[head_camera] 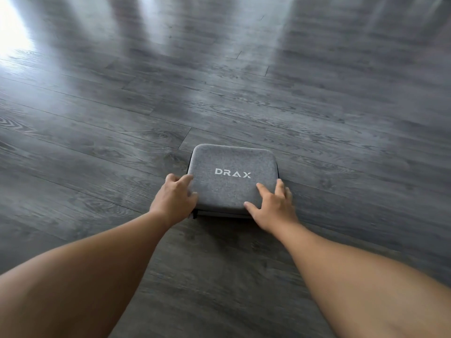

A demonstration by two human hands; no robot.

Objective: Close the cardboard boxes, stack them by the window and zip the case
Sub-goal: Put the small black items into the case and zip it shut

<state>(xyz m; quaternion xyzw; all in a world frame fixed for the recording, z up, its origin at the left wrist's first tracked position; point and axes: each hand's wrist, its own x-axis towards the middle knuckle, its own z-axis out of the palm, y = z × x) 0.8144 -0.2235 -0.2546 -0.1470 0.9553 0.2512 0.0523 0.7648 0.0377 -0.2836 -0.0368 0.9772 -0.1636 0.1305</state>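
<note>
A grey felt case (233,176) with white "DRAX" lettering lies flat on the floor, lid down. My left hand (174,197) grips its near left corner, fingers curled over the edge. On the near right corner my right hand (272,206) rests with spread fingers, some on the lid and some over the right edge. A dark zipper seam (219,214) shows along the near side between my hands. No cardboard boxes are in view.
Dark grey wood-plank floor (219,93) stretches all around the case. Bright window light glares on the floor at the far left (9,37). My bare forearms reach in from the bottom of the view.
</note>
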